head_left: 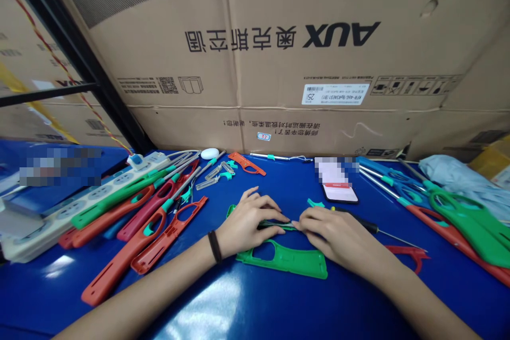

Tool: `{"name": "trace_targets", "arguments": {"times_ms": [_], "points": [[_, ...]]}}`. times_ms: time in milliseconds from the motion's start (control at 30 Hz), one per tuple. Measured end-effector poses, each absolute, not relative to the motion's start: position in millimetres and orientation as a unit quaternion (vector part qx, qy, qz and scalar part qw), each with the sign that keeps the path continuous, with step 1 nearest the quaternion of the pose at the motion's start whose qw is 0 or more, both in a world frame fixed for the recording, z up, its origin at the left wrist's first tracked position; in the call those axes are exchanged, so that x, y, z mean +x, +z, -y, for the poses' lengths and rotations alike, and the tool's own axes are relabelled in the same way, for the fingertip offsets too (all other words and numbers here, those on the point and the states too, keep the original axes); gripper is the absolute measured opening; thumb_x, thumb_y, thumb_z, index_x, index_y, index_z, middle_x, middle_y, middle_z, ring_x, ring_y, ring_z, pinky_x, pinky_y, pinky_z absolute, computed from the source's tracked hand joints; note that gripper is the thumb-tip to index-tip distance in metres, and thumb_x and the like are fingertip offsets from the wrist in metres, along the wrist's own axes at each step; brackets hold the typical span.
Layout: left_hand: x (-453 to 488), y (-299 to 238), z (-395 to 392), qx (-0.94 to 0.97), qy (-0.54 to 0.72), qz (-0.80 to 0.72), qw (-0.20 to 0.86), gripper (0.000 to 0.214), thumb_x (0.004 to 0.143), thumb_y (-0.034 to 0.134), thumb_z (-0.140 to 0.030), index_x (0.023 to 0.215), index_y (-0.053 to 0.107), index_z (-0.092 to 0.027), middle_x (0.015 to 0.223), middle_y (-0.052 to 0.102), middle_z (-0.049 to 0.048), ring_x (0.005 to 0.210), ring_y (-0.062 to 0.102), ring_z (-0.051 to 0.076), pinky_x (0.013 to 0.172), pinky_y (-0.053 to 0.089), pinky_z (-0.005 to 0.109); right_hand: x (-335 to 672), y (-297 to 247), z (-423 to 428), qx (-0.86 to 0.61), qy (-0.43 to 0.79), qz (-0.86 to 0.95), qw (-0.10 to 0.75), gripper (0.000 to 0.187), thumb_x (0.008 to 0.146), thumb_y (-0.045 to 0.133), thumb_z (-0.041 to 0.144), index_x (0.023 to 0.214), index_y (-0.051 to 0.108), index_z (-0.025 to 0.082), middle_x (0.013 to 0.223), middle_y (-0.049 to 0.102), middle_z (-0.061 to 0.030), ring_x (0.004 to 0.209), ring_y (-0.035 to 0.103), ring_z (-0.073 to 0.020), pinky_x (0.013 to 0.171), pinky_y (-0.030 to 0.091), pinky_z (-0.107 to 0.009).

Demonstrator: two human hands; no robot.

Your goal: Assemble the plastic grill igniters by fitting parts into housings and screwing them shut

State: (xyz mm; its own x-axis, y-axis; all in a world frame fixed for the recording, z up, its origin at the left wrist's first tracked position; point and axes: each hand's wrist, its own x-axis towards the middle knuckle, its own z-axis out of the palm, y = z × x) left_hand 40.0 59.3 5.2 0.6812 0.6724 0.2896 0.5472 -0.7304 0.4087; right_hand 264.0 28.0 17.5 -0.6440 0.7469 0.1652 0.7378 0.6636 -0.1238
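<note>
Glossy blue tabletop [279, 311], brown printed cardboard [239, 69] behind
Left hand [251, 220] clamps fingers on 1 slender green-and-grey piece [283, 224]; right hand [330, 228] pinches its end.

The single view looks out from a camera on the person's head, set above the near side of the green casing half [287, 264] and facing forward and steeply enough downward to take in the desk [342, 308] around it. It sits close: the left hand [253, 218] and right hand [330, 228] show whole just beyond the casing half, with forearms running in from its near side. Well beyond the casing half, the camera faces an upright cardboard panel [279, 74] almost squarely. The view is wide, reaching a power strip [82, 200] well to the casing half's left and a light-blue bag [462, 180] far to its right.
</note>
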Motion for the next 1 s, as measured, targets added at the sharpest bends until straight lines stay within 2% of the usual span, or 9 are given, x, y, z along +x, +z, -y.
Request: {"name": "trace_targets", "arguments": {"times_ms": [133, 267, 400, 500, 633, 733, 867, 933, 1000], "points": [[40, 5, -59, 0.906, 0.216, -0.335, 0.141, 0.019, 0.083, 0.066, -0.033, 0.102, 0.068, -0.031, 0.1, 0.064, -0.0023, 0.099, 0.06, 0.016, 0.11, 0.02, 0.046, 256, 21, -22, -0.416, -0.005, 0.903, 0.104, 0.02, 0.079, 0.057, 0.007, 0.089, 0.068, 0.021, 0.088, 0.069, -0.0027, 0.08, 0.065, -0.0209, 0.064, 0.051, -0.031], [40, 4, -60, 0.906, 0.218, -0.333, 0.143, 0.019, 0.083, 0.065, -0.034, 0.102, 0.068, -0.03, 0.1, 0.065, -0.0013, 0.098, 0.061, 0.016, 0.11, 0.022, 0.045, 255, 22, -21, -0.429, 0.001, 0.894, 0.129, 0.014, 0.08, 0.058, 0.012, 0.085, 0.067, 0.022, 0.084, 0.069, -0.0022, 0.08, 0.065, -0.0201, 0.065, 0.05, -0.03], [41, 5, -60, 0.906, 0.215, -0.338, 0.137, 0.022, 0.083, 0.065, -0.039, 0.102, 0.067, -0.03, 0.102, 0.066, -0.0023, 0.097, 0.062, 0.016, 0.114, 0.012, 0.047, 257, 21, -23, -0.408, -0.025, 0.904, 0.126, 0.008, 0.083, 0.057, 0.015, 0.083, 0.064, 0.02, 0.081, 0.067, -0.0021, 0.076, 0.064, -0.0198, 0.061, 0.049, -0.03], [37, 12, -59, 0.913, 0.193, -0.334, 0.135, 0.029, 0.081, 0.067, -0.042, 0.107, 0.065, -0.03, 0.108, 0.066, -0.0015, 0.102, 0.06, 0.018, 0.114, 0.003, 0.05, 259, 21, -24, -0.403, -0.031, 0.905, 0.133, 0.008, 0.083, 0.057, 0.015, 0.083, 0.063, 0.02, 0.081, 0.067, -0.002, 0.077, 0.063, -0.0198, 0.066, 0.05, -0.031], [17, 26, -55, 0.916, 0.17, -0.337, 0.137, 0.049, 0.077, 0.069, -0.046, 0.121, 0.056, -0.03, 0.118, 0.062, 0.0034, 0.112, 0.056, 0.022, 0.113, 0.003, 0.054, 261, 23, -22, -0.409, 0.011, 0.897, 0.17, 0.016, 0.084, 0.059, 0.019, 0.099, 0.064, 0.022, 0.092, 0.069, -0.0019, 0.086, 0.064, -0.0204, 0.082, 0.05, -0.036], [-5, 34, -55, 0.904, 0.165, -0.369, 0.141, 0.062, 0.069, 0.073, -0.05, 0.124, 0.054, -0.028, 0.117, 0.061, 0.0051, 0.112, 0.055, 0.024, 0.112, 0.01, 0.054, 259, 23, -21, -0.414, 0.048, 0.883, 0.216, 0.026, 0.087, 0.057, 0.025, 0.113, 0.06, 0.024, 0.103, 0.068, -0.0033, 0.095, 0.062, -0.0207, 0.082, 0.051, -0.036], [-29, 38, -58, 0.895, 0.169, -0.389, 0.14, 0.022, 0.079, 0.066, -0.036, 0.098, 0.065, -0.025, 0.1, 0.065, 0.0012, 0.098, 0.06, 0.019, 0.113, 0.014, 0.049, 247, 18, -22, -0.409, 0.083, 0.87, 0.262, 0.02, 0.089, 0.055, 0.026, 0.108, 0.061, 0.024, 0.101, 0.067, -0.0044, 0.096, 0.06, -0.0196, 0.083, 0.05, -0.035], [-36, 39, -60, 0.894, 0.167, -0.396, 0.125, 0.019, 0.078, 0.065, -0.033, 0.094, 0.065, -0.024, 0.096, 0.065, 0.0002, 0.095, 0.06, 0.019, 0.113, 0.014, 0.048, 240, 14, -24, -0.41, 0.092, 0.869, 0.261, 0.019, 0.088, 0.057, 0.027, 0.106, 0.062, 0.023, 0.102, 0.066, -0.0048, 0.097, 0.058, -0.0204, 0.086, 0.048, -0.038], [-42, 42, -62, 0.897, 0.16, -0.399, 0.105, 0.026, 0.073, 0.068, -0.035, 0.097, 0.065, -0.024, 0.097, 0.065, 0.0004, 0.096, 0.06, 0.02, 0.112, 0.016, 0.047, 234, 9, -25, -0.412, 0.099, 0.872, 0.247, 0.021, 0.087, 0.059, 0.028, 0.107, 0.062, 0.023, 0.102, 0.065, -0.0047, 0.097, 0.058, -0.021, 0.087, 0.047, -0.04]]}}
